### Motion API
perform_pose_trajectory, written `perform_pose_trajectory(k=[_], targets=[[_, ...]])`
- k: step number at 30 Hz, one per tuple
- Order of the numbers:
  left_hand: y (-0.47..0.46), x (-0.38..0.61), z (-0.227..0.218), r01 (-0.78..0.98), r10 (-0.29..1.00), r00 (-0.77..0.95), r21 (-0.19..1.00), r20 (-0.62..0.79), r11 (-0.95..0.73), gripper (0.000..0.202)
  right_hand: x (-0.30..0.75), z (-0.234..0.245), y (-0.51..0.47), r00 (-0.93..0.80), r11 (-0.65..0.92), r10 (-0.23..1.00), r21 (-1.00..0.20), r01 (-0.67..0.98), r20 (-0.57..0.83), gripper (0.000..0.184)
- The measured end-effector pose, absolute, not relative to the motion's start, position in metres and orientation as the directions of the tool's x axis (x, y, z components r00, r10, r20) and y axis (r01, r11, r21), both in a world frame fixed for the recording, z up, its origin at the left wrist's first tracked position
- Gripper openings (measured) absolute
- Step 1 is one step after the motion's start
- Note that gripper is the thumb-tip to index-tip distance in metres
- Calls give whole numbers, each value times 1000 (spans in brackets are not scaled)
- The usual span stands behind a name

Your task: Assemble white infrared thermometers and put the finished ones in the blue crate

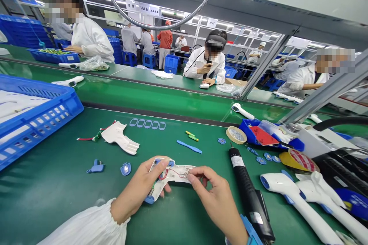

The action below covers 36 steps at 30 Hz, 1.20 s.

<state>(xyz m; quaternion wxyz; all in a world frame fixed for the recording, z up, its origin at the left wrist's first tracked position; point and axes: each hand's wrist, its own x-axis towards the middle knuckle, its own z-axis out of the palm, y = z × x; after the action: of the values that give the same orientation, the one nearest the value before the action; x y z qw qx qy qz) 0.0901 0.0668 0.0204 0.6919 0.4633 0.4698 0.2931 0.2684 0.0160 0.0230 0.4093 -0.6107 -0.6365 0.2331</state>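
Note:
My left hand (143,180) is closed around the head of an open white handheld thermometer housing (179,178) with blue parts. Thin red wires (164,175) run inside the shell. At the handle end, the fingers of my right hand (212,187) are pinched together over small metal pieces; what exactly lies between them is hidden. Left of my hands are a blue trigger-like part (96,166) and a small blue cover (125,169). Beyond them lies another white half shell (119,138) beside a green circuit board (97,134) with red wires.
A black electric screwdriver (248,191) lies right of my hands, near finished white thermometers (299,203). Further back are a blue pry tool (189,146), batteries (191,136), oval rings (147,124) and a tape roll (236,135). A blue crate (69,103) stands left; co-workers sit opposite.

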Motion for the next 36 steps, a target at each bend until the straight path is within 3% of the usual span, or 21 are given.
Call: perform_pose_trajectory(k=[7,14,27,32,36], targets=[[66,91,22,7,850,394,926,-349,377,58,259,23,17,111,-11,994,-953,302,23,23],[66,89,16,29,853,403,936,-332,350,60,259,15,18,211,95,961,-930,356,179,19],[66,90,18,-7,864,394,939,-314,345,55,256,10,18,250,26,966,-988,151,63,19],[64,91,18,-18,868,392,941,-305,338,55,257,0,21,227,35,970,-979,203,82,20],[64,90,17,-8,867,388,939,-313,343,57,259,-6,21,256,71,951,-931,358,171,19]])
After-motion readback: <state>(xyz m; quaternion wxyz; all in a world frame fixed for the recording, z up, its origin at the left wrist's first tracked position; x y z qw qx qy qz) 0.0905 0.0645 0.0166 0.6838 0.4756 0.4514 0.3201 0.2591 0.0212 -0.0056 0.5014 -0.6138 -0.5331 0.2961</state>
